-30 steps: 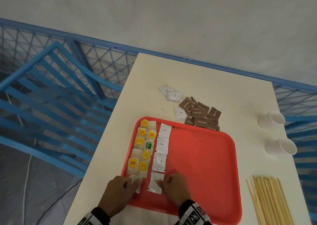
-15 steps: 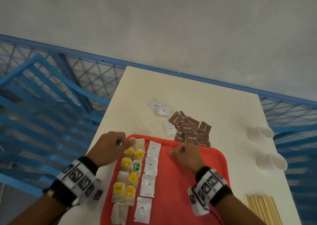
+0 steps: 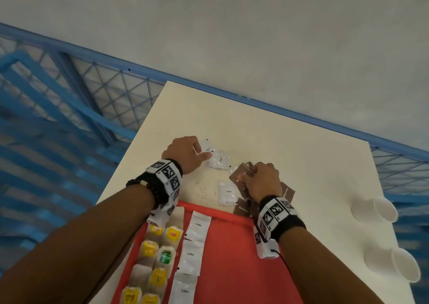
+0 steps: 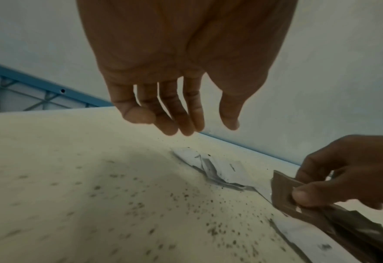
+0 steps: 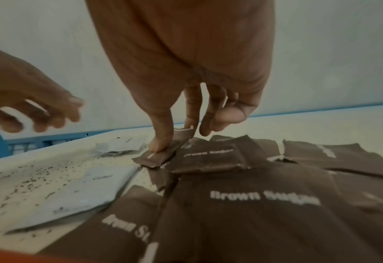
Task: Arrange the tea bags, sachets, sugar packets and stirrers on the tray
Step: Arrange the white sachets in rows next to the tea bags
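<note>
My left hand [image 3: 201, 152] hovers open over two white sachets [image 3: 218, 160] on the table beyond the tray; its straight fingers [image 4: 187, 124] hang just above them without touching. My right hand [image 3: 243, 176] pinches a brown sugar packet [image 5: 161, 154] between thumb and fingers and tilts its edge up off the brown pile [image 5: 242, 199]. A third white coffee sachet [image 3: 227, 193] lies between the hands. On the red tray [image 3: 234, 264], tea bags [image 3: 160, 255] fill two columns at the left, with a column of white coffee sachets [image 3: 197, 230] beside them.
Two white paper cups [image 3: 377, 208] [image 3: 397, 263] lie on their sides at the table's right edge. Dark specks [image 4: 186, 201] are scattered on the table by the sachets. A blue mesh railing [image 3: 111, 87] runs behind and left of the table [image 3: 278, 136].
Both hands left the tray's near end and reached forward past its far edge. The right hand took hold of a brown sugar packet; the left came over the white sachets.
</note>
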A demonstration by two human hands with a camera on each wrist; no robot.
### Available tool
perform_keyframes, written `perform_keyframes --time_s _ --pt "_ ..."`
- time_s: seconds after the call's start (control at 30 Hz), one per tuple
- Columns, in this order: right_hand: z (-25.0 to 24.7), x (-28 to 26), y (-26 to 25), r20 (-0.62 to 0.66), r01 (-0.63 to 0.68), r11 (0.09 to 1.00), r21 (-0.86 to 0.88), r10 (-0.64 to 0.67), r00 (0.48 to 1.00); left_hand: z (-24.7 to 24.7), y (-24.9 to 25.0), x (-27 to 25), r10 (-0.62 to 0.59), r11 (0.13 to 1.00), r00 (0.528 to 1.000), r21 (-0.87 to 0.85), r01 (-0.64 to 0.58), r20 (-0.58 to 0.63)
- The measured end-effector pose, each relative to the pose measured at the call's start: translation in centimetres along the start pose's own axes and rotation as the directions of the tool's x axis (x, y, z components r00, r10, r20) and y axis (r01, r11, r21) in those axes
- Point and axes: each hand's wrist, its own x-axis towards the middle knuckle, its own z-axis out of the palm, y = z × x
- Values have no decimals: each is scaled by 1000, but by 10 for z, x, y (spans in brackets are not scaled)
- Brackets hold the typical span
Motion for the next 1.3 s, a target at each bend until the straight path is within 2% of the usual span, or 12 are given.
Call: perform_keyframes --time_s 0.07,0.13,0.27,0.33,0.43,0.57,0.73,0.83,1.0,1.07,1.17,1.3 --pt "-1 1 5 -27 -6 997 83 8 1000 10 9 17 38 999 999 11 -38 1" --pt "-7 0 9 3 -27 976 217 27 1000 22 18 30 105 991 992 72 -110 73" --pt "-36 -1 26 48 -24 932 363 7 999 39 32 42 181 912 957 325 -249 227" --pt "-49 -1 42 117 -35 942 333 -4 993 44 34 44 187 877 951 395 -274 244" --pt "-52 2 54 181 -73 988 139 47 982 46 35 46 206 844 943 440 -306 260" --pt "-27 11 31 43 -2 996 89 -2 999 49 34 46 191 856 949 431 -286 251" --pt "0 19 -2 137 123 991 -51 -115 984 21 38 42 150 976 975 132 -172 161" --pt "0 26 -6 119 109 993 51 -115 986 -15 31 47 80 997 986 -31 -76 149" --pt "-28 21 -8 98 191 953 236 -219 971 -38 12 58 -78 997 974 34 72 214" --pt "-40 14 -7 230 230 936 266 -294 928 -33 15 59 -99 992 959 102 75 264" --pt "-34 6 -11 445 415 910 27 -382 810 -18 22 60 -77 980 952 196 18 296" --pt "-1 -2 -19 520 601 769 -216 -431 737 11 17 56 -38 907 976 417 -57 215"
